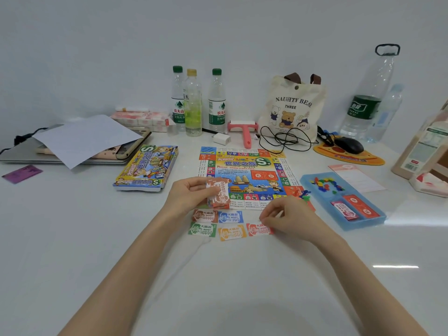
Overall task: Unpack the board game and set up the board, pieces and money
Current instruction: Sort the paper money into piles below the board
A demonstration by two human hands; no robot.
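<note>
"Writing first. What can you read?"

"The tote bag [291, 105] at the back says NAUGHTY BEAR THREE, with three bears drawn under it. Two water bottles [178, 98] with green caps say 农夫山 in red. The game board [244, 170] lies flat in the middle of the white table [242, 275] and says 世界之旅 next to a big green S. The game box [148, 168], just left of the board, has the same words and the same S."

"And the play money?"

"Each note says 大富翁 and MONEY. Five lie flat just in front of the board, in two rows: a brown note [204, 215] and a blue note [230, 217] behind, then a green note [202, 229], an orange note [232, 232] and a red note [258, 229] in front. The numbers are too blurry to read."

"What are the hands doing?"

"The left hand [191, 192] is up over the board's near left corner. Its fingers curl round a stack of notes [218, 194], thumb on top. The right hand [286, 217] is low, palm down, and its curled fingers hold the right end of the red note."

"Where are the pieces?"

"In the blue tray [358, 225], right of the board. Little coloured pieces [324, 184] sit in the far part and two red card packs [356, 207] in the near part."
</note>
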